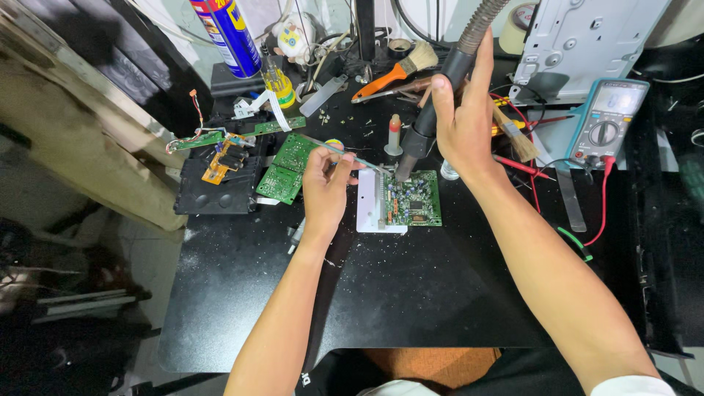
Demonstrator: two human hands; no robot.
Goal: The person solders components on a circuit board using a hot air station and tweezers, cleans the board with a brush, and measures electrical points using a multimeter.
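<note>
Cluttered black bench, speckled with debris, is carrying the work. Near its middle a small green circuit board is lying flat on a white pad.

Right hand is wrapping closed around a black hot-air nozzle fed by a grey ribbed hose, tip pointing down at the board's upper left corner. Left hand is pinching slim metal tweezers, points reaching toward that same corner, just beside the nozzle tip. Whether the points are touching a part: too small to tell.

Judgement for doing this step well: nozzle is needing to stay steady and close to upright over one spot, not wandering across neighbouring parts; tweezers should be gripping lightly, no prying, lifting straight up only when the joint is giving. Forearms bracing on the bench would be helping both hands hold still.

Around it: two more green boards left of the left hand, a black housing, a blue spray can, an orange-handled brush, and a multimeter with red leads at the right.
</note>
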